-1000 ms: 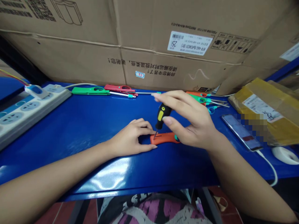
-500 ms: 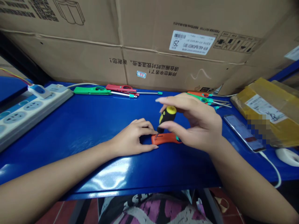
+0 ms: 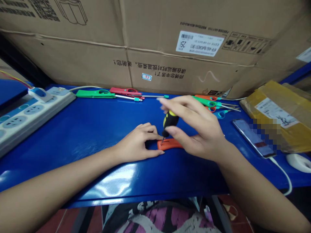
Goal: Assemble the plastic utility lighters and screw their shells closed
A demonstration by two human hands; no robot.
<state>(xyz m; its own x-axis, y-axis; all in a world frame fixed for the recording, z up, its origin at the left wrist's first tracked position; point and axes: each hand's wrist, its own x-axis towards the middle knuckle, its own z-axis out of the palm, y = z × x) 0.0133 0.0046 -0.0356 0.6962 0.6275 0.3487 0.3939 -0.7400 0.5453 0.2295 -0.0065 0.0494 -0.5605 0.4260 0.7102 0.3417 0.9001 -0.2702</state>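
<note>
An orange lighter [image 3: 173, 143] lies flat on the blue table [image 3: 102, 123], partly covered by my right hand. My left hand [image 3: 138, 142] rests on the table and pinches the lighter's left end between thumb and index finger. In my right hand [image 3: 202, 127] is a short screwdriver [image 3: 170, 121] with a black and yellow handle, gripped with the thumb low and the fingers over the top. It leans slightly to the right, and its tip is at the left end of the lighter.
Green [image 3: 94, 94] and red lighters [image 3: 125, 91] lie along the cardboard box [image 3: 150, 48], with more green and orange ones [image 3: 206, 102] further right. A power strip [image 3: 31, 113] is at left. A phone [image 3: 254, 137], a taped parcel [image 3: 279, 113] and a white cable [image 3: 284, 171] are at right.
My right hand has shifted slightly left and turned around the screwdriver, whose handle now stands more upright. My left hand and the lighter have stayed in place.
</note>
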